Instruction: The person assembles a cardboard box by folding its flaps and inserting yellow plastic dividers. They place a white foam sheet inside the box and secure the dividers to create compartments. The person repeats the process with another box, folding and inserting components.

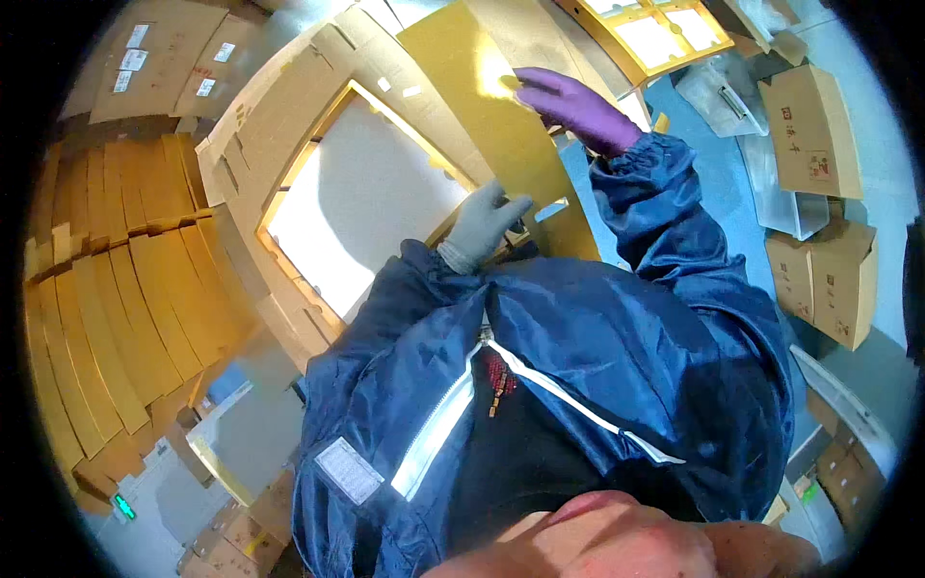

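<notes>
A long flat yellow-brown board [472,72] lies slanted between my two hands, with a small pale rectangle near its lower end. My right hand [575,108], in a purple glove, reaches over the board's right edge, fingers stretched out and apart. In a grey glove, my left hand [485,227] is at the board's left edge, thumb and fingers spread. Whether either hand presses on the board is hard to see. Left of it, a yellow-edged frame [385,114] with a white panel [371,197] rests on cardboard [252,144]; my left sleeve covers its lower corner.
Stacked yellow-brown boards [116,289] fill the left side. Large cartons [159,63] stand behind them. At top right is another yellow frame [665,37] with pale panels. Clear plastic bins [785,197] and brown boxes [814,130] line the right, beside blue flooring [708,178].
</notes>
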### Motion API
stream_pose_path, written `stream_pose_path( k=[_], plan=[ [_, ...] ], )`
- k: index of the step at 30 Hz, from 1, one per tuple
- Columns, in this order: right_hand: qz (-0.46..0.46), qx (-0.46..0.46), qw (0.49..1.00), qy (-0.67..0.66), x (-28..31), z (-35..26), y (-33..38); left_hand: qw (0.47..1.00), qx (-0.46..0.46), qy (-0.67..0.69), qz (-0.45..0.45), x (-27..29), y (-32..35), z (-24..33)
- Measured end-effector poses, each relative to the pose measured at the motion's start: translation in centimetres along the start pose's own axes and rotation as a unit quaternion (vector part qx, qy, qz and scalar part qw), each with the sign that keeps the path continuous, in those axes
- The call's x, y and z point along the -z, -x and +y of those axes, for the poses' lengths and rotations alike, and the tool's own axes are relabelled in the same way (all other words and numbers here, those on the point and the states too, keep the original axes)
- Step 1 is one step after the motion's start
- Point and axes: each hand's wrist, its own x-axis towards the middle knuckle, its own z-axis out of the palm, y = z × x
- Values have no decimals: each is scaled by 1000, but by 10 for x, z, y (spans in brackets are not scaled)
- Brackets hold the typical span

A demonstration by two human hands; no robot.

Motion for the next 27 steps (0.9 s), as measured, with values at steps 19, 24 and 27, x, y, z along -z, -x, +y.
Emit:
stream_pose_path(
  k=[19,24,27],
  plan=[
    [-121,-12,993,-9,-37,6,19,980,-144,-6,140,24,6,10],
    [-240,-60,961,126,-13,-2,29,990,-38,98,98,20,13,12],
    [-231,-74,966,88,-9,-3,22,994,-40,58,85,15,15,20]
  ],
)
